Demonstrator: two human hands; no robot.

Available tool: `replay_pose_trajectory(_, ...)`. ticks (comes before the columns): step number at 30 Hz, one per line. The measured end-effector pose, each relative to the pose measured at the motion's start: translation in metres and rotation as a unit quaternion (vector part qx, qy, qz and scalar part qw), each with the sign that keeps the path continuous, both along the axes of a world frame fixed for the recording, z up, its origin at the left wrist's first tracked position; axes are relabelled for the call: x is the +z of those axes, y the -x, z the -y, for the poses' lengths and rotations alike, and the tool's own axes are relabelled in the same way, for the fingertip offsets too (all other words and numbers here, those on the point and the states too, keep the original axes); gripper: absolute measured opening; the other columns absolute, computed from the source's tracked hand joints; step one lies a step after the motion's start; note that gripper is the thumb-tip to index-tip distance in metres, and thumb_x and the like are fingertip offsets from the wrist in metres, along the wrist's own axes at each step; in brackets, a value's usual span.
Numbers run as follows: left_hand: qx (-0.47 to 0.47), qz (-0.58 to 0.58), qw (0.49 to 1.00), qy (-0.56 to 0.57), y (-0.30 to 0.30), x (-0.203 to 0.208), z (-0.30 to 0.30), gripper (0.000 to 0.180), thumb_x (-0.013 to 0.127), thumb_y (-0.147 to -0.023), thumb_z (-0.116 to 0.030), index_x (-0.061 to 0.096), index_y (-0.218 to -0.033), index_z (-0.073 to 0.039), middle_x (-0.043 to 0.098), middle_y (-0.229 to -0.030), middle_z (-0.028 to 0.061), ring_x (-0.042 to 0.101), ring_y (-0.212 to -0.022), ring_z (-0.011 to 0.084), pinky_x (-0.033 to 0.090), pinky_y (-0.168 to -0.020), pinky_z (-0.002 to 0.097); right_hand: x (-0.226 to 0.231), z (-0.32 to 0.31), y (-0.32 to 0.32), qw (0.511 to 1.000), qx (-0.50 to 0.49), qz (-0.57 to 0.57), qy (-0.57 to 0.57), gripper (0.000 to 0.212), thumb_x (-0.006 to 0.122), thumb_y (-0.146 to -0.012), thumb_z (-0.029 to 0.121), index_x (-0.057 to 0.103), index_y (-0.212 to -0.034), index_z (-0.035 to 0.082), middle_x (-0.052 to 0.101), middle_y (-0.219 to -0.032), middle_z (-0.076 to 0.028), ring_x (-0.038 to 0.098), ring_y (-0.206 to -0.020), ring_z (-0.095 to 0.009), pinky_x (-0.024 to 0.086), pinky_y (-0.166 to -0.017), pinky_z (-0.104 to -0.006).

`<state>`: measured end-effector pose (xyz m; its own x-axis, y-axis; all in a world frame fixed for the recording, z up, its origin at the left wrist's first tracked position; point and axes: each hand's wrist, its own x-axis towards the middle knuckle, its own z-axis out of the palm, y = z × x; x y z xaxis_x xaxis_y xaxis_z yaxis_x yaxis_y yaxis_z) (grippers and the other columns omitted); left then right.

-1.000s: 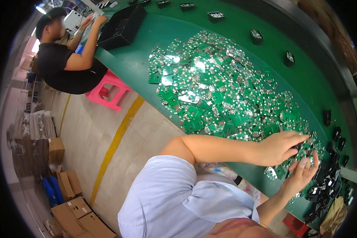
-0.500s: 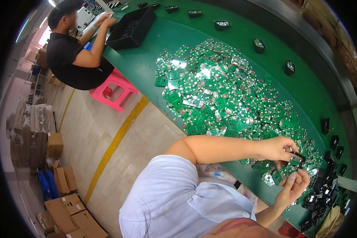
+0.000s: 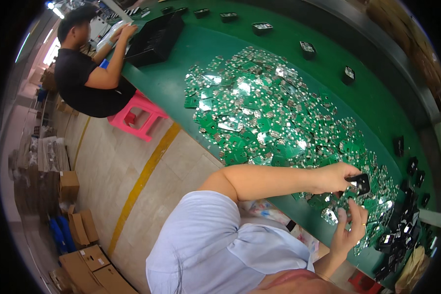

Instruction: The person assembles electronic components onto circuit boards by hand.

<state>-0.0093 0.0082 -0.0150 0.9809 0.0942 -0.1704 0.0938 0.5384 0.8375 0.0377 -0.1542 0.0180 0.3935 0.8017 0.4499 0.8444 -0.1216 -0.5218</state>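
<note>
1. Left hand (image 3: 334, 177) is gripping a black housing (image 3: 361, 183) by its left end, fingers closed around it; the housing is sitting over the right part of the board pile.
2. Right hand (image 3: 349, 230) is hovering just below the housing, palm up-ish, fingers half open and bent; can't tell if the fingertips are touching anything.
3. A small green board (image 3: 350, 192) is showing right beside the housing, between the two hands; can't tell which hand, if any, is supporting it.
4. Pile of green circuit boards (image 3: 264, 110) is spreading across the green table (image 3: 174, 81), running up to and under the hands.
5. Heap of black housings (image 3: 404, 235) is lying at the right, near the right hand; khaki cloth (image 3: 412, 268) is resting by it.
6. More housings (image 3: 307, 49) are standing spaced apart along the table's far side.
7. Black bin (image 3: 154, 41) is sitting at the table's upper left.
8. Co-worker (image 3: 85, 81) is sitting beside the bin on a pink stool (image 3: 138, 119), both hands raised.
9. Cardboard boxes (image 3: 90, 262) are standing on the floor, lower left.
</note>
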Motion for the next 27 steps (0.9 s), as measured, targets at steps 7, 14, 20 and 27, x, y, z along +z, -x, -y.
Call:
replay_pose_trajectory(7,0.122,0.037,0.984,-0.12,0.004,0.0,0.003,0.03,0.059,-0.081,0.0,0.052,-0.11,0.003,0.059,-0.099,0.0068,0.056,-0.09,0.0105,0.047,-0.078,0.0249,-0.004,-0.018,-0.011,0.99,-0.015,0.117,-0.08,0.03,0.069,-0.063,-0.007,0.065,-0.09,0.006,0.054,-0.074,-0.007,0.051,-0.062,-0.022,0.042,-0.052,-0.0296)
replay_pose_trajectory(14,0.066,0.045,0.995,-0.056,0.011,0.02,0.001,0.036,0.056,-0.087,-0.008,0.046,-0.119,0.002,0.057,-0.108,0.0068,0.057,-0.093,0.0115,0.047,-0.08,0.0262,0.008,-0.017,-0.022,0.983,-0.116,0.091,-0.106,0.019,0.065,-0.07,-0.005,0.061,-0.087,0.001,0.057,-0.072,-0.008,0.052,-0.059,-0.021,0.041,-0.05,-0.0286)
replay_pose_trajectory(20,0.071,0.051,0.991,-0.101,0.017,0.024,0.004,0.042,0.062,-0.083,-0.01,0.044,-0.12,0.001,0.056,-0.109,0.0099,0.058,-0.093,0.0142,0.047,-0.081,0.0277,0.012,-0.023,-0.021,0.983,-0.105,0.12,-0.093,0.017,0.067,-0.07,0.0,0.061,-0.086,0.005,0.056,-0.069,-0.005,0.051,-0.057,-0.019,0.04,-0.048,-0.0287)
replay_pose_trajectory(27,0.117,0.069,0.984,-0.113,0.017,0.023,0.008,0.036,0.062,-0.083,-0.009,0.048,-0.114,0.0,0.06,-0.101,0.0094,0.061,-0.086,0.0133,0.051,-0.073,0.0256,0.01,-0.028,-0.022,0.983,-0.091,0.155,-0.038,0.015,0.063,-0.073,0.001,0.06,-0.087,0.006,0.051,-0.066,-0.005,0.051,-0.055,-0.021,0.043,-0.051,-0.0292)
